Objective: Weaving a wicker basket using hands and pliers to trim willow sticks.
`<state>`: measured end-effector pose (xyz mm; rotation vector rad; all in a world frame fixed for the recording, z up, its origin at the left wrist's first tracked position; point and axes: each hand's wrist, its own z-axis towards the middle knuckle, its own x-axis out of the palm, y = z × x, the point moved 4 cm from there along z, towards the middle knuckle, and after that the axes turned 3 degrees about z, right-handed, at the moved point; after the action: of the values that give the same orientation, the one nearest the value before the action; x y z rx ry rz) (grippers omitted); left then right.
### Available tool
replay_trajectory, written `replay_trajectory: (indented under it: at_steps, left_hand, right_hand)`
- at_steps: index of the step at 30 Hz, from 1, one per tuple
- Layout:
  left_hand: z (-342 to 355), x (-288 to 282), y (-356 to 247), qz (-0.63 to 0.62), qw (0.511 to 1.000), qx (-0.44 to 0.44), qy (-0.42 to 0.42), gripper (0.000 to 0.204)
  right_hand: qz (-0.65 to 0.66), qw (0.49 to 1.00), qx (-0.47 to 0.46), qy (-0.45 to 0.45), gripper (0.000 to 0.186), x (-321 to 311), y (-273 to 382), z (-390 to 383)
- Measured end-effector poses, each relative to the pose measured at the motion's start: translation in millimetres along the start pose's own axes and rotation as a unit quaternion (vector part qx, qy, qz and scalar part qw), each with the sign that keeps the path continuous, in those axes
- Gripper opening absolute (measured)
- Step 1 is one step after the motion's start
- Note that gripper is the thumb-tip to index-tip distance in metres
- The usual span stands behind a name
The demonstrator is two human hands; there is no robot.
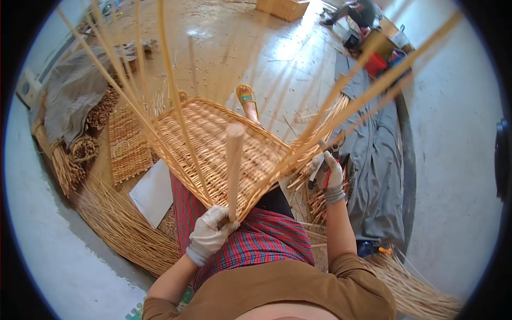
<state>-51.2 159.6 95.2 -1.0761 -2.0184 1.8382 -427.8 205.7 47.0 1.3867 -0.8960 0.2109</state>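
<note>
A woven wicker basket base (pixel 218 136) rests across my lap, its near corner pointing at me. Long upright willow rods (pixel 178 101) rise from its edges. A thick wooden post (pixel 233 170) stands at the near corner. My left hand (pixel 209 234), in a pale work glove, is closed around that corner and the foot of the post. To the right of the weave, my gloved right hand (pixel 333 176) is closed on red-handled pruning shears (pixel 326 179); their dark head points away from me, partly hidden. A dark-handled tool (pixel 312 180) lies just left of this hand.
Loose rods (pixel 122 229) lie along the left wall, near a woven panel (pixel 128 144) and a grey-covered heap (pixel 74 101). At right lie a grey cloth (pixel 373 176) and cut rod ends (pixel 318 208). Far right, a person (pixel 360 13) sits near a red container (pixel 375 64).
</note>
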Motion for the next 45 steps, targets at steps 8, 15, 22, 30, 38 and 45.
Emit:
replay_trajectory:
  at_steps: [8, 15, 22, 30, 38, 45]
  left_hand:
    - [-14.1, -21.3, 20.7, -0.056, 0.986, 0.054, -0.15, 0.019]
    - [28.3, -55.7, 40.2, -0.118, 0.97, 0.114, -0.181, 0.04]
    - [26.6, -65.2, 45.1, -0.16, 0.965, 0.128, -0.166, 0.046]
    - [24.0, -62.2, 30.9, 0.05, 0.956, 0.119, -0.263, 0.046]
    - [9.6, -26.2, -37.5, 0.258, 0.853, 0.312, -0.329, 0.046]
    - [43.5, 53.0, -47.2, 0.454, 0.836, 0.308, -0.027, 0.054]
  right_hand:
    - [0.091, 0.994, 0.064, 0.008, 0.035, 0.1, -21.3, -22.7]
    - [-0.427, 0.869, -0.224, -0.112, 0.083, 48.6, 22.2, -18.2]
    - [-0.576, 0.682, -0.159, -0.422, 0.119, -27.6, 175.8, 49.4]
    - [-0.718, 0.524, -0.358, -0.285, 0.095, -38.6, 122.7, 55.1]
    - [-0.311, 0.915, -0.056, -0.25, 0.043, -51.0, 5.3, -43.2]
    - [-0.525, 0.802, -0.111, -0.264, 0.047, -4.6, -14.1, -64.8]
